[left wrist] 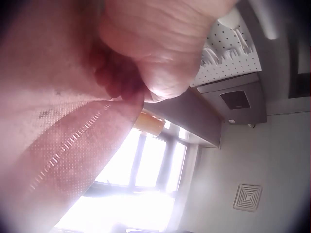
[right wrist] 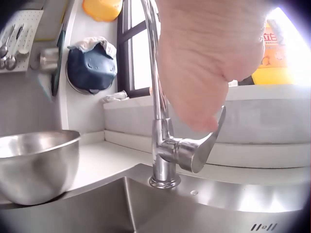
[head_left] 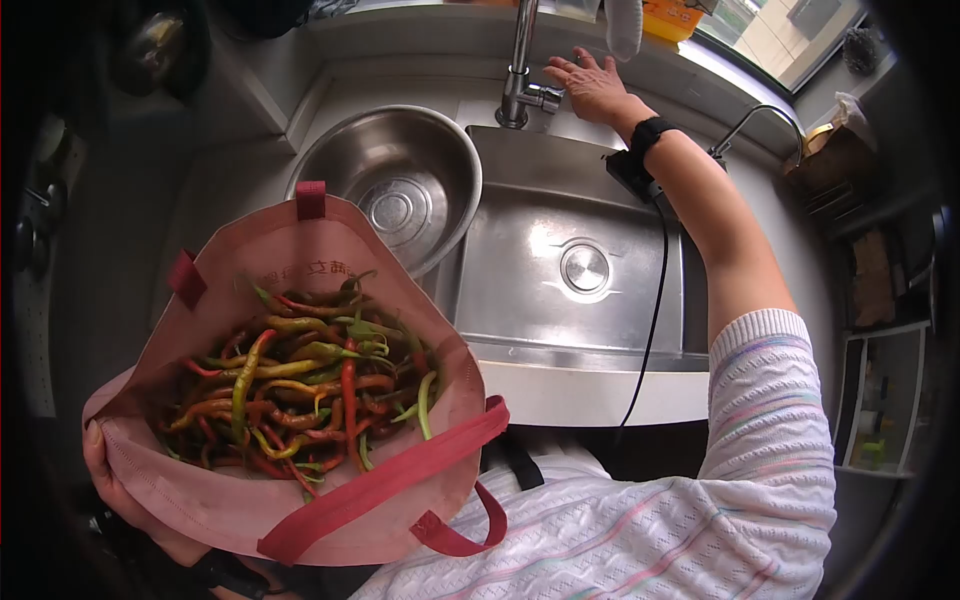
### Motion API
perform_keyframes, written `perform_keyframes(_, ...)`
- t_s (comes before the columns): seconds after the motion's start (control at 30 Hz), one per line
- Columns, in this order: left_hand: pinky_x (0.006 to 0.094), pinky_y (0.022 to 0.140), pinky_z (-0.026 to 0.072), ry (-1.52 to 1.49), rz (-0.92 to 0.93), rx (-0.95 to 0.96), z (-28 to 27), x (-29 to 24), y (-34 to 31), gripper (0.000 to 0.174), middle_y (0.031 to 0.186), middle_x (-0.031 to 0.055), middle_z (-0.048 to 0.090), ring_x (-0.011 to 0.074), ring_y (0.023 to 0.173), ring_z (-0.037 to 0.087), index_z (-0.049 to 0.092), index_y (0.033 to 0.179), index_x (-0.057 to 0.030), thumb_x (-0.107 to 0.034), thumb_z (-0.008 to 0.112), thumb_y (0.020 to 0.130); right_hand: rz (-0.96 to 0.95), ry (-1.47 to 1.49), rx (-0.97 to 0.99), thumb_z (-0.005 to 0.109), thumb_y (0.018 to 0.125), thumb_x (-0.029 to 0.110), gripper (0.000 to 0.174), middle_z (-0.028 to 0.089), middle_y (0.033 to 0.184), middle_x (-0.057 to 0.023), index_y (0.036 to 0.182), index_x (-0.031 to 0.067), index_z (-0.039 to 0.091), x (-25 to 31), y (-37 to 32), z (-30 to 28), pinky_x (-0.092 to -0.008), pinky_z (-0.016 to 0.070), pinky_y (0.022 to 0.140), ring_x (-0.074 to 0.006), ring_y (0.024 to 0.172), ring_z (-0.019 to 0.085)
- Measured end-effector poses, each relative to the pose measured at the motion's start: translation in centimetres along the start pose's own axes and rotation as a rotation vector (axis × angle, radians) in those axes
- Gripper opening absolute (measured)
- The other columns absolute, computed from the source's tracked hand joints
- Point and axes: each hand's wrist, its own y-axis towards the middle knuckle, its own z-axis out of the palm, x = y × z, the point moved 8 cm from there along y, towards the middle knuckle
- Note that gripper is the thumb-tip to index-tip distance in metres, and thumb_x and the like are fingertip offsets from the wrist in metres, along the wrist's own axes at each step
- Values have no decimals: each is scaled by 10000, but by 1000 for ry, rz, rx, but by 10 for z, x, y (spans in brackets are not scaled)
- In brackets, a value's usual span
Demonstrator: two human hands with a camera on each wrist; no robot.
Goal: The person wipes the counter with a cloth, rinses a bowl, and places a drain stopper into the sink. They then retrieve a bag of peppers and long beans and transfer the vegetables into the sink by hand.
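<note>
My left hand (head_left: pixel 118 498) grips the side of a pink fabric bag (head_left: pixel 330 230) with dark red handles; the left wrist view shows the curled fingers (left wrist: pixel 112 73) bunching its cloth. Inside the bag lies a heap of long red and green chili peppers (head_left: pixel 290 385). Across the sink, my right hand (head_left: pixel 592 92) reaches out with fingers spread, beside the chrome faucet (head_left: pixel 517 80). In the right wrist view the lower edge of that hand overlaps the faucet's lever handle (right wrist: pixel 197 153). The fingertips are out of that view.
A stainless steel basin (head_left: pixel 455 165) stands left of the faucet, by the bag's far edge. The steel sink (head_left: pixel 510 310) lies below my right forearm, with a black cable (head_left: pixel 655 310) hanging over it. A second thin faucet (head_left: pixel 760 112) rises at the right, near the window.
</note>
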Motion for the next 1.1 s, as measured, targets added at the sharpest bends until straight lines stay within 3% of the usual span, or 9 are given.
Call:
perform_keyframes(0.17, 311, 941, 321, 17, 87, -212, -23, -15, 14, 312, 1063, 71, 553, 172, 1020, 485, 545, 1062, -30, -268, 411, 912, 5, -205, 142, 410, 828, 56, 476, 325, 1402, -29, 1295, 144, 400, -15, 7, 38, -634, 143, 1018, -300, 1346, 171)
perform_keyframes(0.23, 319, 940, 331, -99, 37, 196, 13, -9, 14, 292, 1054, 81, 565, 181, 1022, 496, 553, 1045, -35, -248, 410, 907, 3, -170, 164, 400, 823, 49, 476, 330, 1397, -40, 1290, 144, 402, -5, -7, 36, -635, 169, 1012, -299, 1336, 208)
perform_keyframes(0.37, 306, 886, 368, -138, 67, -51, -26, -10, 20, 255, 972, 86, 588, 170, 946, 526, 570, 980, -18, -215, 441, 882, -71, -36, 118, 501, 716, 85, 552, 427, 1322, -65, 1259, 154, 436, 1, -1, 48, -467, 317, 1003, -261, 1249, 366)
perform_keyframes(0.47, 304, 885, 367, -84, 105, -53, -26, -8, 26, 270, 966, 98, 587, 172, 936, 530, 567, 979, 1, -207, 426, 879, -102, 604, 163, 551, 760, 122, 268, 630, 968, -106, 999, 16, 610, 75, -71, -31, -318, 463, 810, -222, 894, 610)
perform_keyframes(0.53, 300, 872, 373, -47, 139, -55, -29, -10, 27, 283, 937, 110, 589, 178, 914, 539, 565, 976, 22, -196, 422, 864, -93, 1025, 166, 516, 821, 90, 154, 626, 728, -51, 850, -27, 612, 135, -115, -92, -240, 476, 686, -105, 706, 602)
perform_keyframes(0.63, 287, 841, 390, 33, 176, -139, -31, -11, 29, 289, 912, 114, 593, 179, 873, 549, 570, 963, 34, -191, 433, 845, -336, 973, 88, 575, 742, 5, 77, 607, 702, -119, 811, -10, 605, 222, -159, -182, -286, 477, 655, -225, 685, 624)
perform_keyframes(0.8, 277, 799, 409, 37, 136, 60, -3, -8, 26, 279, 871, 114, 596, 175, 820, 553, 581, 929, 45, -177, 448, 824, -836, 733, 52, 747, 633, 221, 836, 327, 1347, -179, 1344, 138, 315, 348, -171, -219, -457, 389, 929, -388, 1207, 371)
perform_keyframes(0.9, 267, 765, 428, 61, 135, 53, -8, -3, 26, 277, 848, 114, 602, 174, 788, 564, 582, 928, 57, -162, 455, 815, -856, 504, 82, 781, 617, 355, 1006, 355, 1309, -166, 1393, 91, 197, 414, -163, -197, -560, 405, 869, -385, 1207, 360)
perform_keyframes(1.1, 236, 679, 466, 94, 114, 149, -19, 6, 33, 281, 822, 120, 615, 162, 723, 591, 579, 955, 86, -127, 467, 811, -861, 457, 200, 808, 547, 289, 995, 451, 1223, -144, 1342, 56, 258, 438, -153, -176, -465, 394, 932, -325, 1171, 403)
